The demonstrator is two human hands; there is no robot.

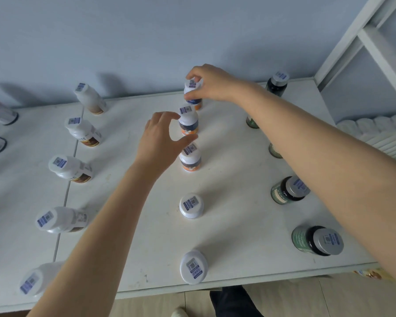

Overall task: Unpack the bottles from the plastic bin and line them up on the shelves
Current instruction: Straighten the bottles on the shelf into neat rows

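1. Along the lower edge of the frame: front lip of the white shelf, with the nearest bottle of the centre column upright, cap toward the camera.
2. Left and right of frame: white-bottle column and dark-jar column, each running bottom to top.
3. Centre of frame: left hand, fingers and thumb spread in a wide C, holding nothing. Its opening faces right toward the fourth bottle, just beside it; contact cannot be told.
4. Upper centre: right hand, fingers curled over the cap and thumb on the body of the rear bottle. That bottle stands upright, long axis vertical, at the column's far end near the wall.
5. Judgement: the rear bottle lies directly up-frame of the fourth. The right hand has it, so the coming move is likely its release in line with the column. Plastic bin not in view.
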